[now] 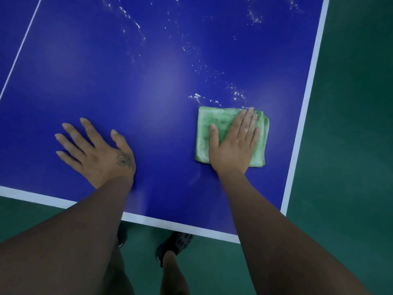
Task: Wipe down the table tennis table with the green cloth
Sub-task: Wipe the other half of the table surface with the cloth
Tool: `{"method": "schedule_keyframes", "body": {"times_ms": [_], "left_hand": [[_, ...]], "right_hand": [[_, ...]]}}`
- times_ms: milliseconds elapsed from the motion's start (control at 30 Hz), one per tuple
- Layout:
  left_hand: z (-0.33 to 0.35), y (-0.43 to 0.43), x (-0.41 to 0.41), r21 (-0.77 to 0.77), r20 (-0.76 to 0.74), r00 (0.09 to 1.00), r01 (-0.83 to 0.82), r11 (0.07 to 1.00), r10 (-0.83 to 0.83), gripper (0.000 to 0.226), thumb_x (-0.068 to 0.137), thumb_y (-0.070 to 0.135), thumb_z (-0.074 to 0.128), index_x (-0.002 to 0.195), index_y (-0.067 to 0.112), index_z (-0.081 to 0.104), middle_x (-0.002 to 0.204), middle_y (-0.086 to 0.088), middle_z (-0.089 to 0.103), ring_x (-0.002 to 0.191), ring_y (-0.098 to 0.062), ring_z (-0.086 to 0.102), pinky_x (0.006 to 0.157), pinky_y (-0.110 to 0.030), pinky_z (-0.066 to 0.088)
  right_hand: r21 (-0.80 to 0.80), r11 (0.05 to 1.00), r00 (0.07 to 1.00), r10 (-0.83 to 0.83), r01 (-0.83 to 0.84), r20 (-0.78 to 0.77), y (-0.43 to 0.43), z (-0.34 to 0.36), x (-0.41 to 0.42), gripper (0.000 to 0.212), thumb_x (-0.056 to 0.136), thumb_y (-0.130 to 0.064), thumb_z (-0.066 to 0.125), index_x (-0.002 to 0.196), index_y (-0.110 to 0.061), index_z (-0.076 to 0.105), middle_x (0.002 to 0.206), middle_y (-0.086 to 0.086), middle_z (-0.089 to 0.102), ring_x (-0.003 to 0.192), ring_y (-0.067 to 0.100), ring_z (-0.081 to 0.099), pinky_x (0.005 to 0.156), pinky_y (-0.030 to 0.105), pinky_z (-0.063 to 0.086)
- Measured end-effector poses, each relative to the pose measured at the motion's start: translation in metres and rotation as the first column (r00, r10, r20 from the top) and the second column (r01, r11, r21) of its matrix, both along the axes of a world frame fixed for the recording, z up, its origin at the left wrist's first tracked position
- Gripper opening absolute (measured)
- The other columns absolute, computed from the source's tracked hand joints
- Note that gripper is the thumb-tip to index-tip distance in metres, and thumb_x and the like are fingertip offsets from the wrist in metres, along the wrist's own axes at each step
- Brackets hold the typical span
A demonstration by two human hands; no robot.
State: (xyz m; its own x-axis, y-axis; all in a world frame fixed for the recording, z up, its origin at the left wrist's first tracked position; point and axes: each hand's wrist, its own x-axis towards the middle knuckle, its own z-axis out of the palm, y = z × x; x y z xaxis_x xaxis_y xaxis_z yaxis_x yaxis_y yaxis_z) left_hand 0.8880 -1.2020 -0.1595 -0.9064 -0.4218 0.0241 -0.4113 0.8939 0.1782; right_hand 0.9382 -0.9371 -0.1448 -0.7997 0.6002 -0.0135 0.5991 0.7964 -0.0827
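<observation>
while the right hand point(234, 143) presses flat on it, the green cloth point(204, 133) lies on the table tennis table point(127, 71) near its right-side white border point(306, 107).

item: green cloth. folded into a thick, near-square pad, slightly longer from 9 to 3 o'clock. it lies under the palm, with a bare strip showing at the hand's 9 o'clock.

item: right hand. its fingers point(246, 118) are straight and close together, pointing to 12 o'clock with the tips at the cloth's far edge. nothing is gripped or pinched; they hold the pad down by pressure alone.

item: left hand point(97, 152). palm down on bare blue surface, fingers spread wide and aimed toward 11 o'clock, holding nothing. it sits at the cloth's 9 o'clock, well apart, probably as a brace.

item: white specks point(196, 96). the nearest cluster is just beyond the cloth's far edge at 12 o'clock, with trails running on toward 11 and 1 o'clock.

judgement: the coming stroke turns on that bearing, a push away from the body toward 12 o'clock. the right hand is the nearer one and already on the cloth.
</observation>
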Motion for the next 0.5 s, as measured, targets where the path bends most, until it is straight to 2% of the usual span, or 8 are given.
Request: {"method": "schedule_keyframes", "body": {"times_ms": [167, 300, 500], "left_hand": [[0.007, 0.002, -0.001, 0.017, 0.027, 1.0, -0.007, 1.0, 0.007, 0.076, 0.11, 0.06, 0.023, 0.174, 0.02, 0.015, 0.182, -0.012, 0.004, 0.168, -0.038, 0.001, 0.134, -0.061, 0.002], [0.009, 0.002, -0.001, 0.019, 0.023, 1.0, -0.015, 1.0, 0.015, 0.076, 0.11, 0.059, 0.024, 0.174, 0.021, 0.015, 0.182, -0.011, 0.005, 0.168, -0.038, 0.002, 0.135, -0.061, 0.002], [0.008, 0.003, -0.001, -0.008, 0.016, 1.0, -0.02, 1.0, 0.02, 0.076, 0.11, 0.059, 0.024, 0.174, 0.021, 0.017, 0.182, -0.011, 0.007, 0.168, -0.037, 0.003, 0.135, -0.06, 0.003]], "right_hand": [[-0.044, 0.998, 0.999, 0.043, -0.042, 0.02, -0.021, 0.003, 0.102, 0.094, 0.11, -0.068, 0.032, 0.173, -0.007, 0.001, 0.183, 0.01, -0.003, 0.17, 0.025, -0.004, 0.137, 0.05, 0.005], [-0.034, 0.998, 0.998, 0.05, -0.049, 0.044, -0.021, -0.001, 0.183, 0.094, 0.108, -0.068, 0.032, 0.173, -0.006, 0.004, 0.183, 0.009, -0.002, 0.17, 0.028, 0.002, 0.136, 0.056, 0.012], [-0.011, 0.996, 0.996, 0.085, -0.085, 0.021, 0.006, -0.007, 0.157, 0.095, 0.107, -0.068, 0.034, 0.173, -0.004, 0.009, 0.183, 0.011, 0.003, 0.17, 0.029, 0.003, 0.137, 0.053, 0.009]]}}
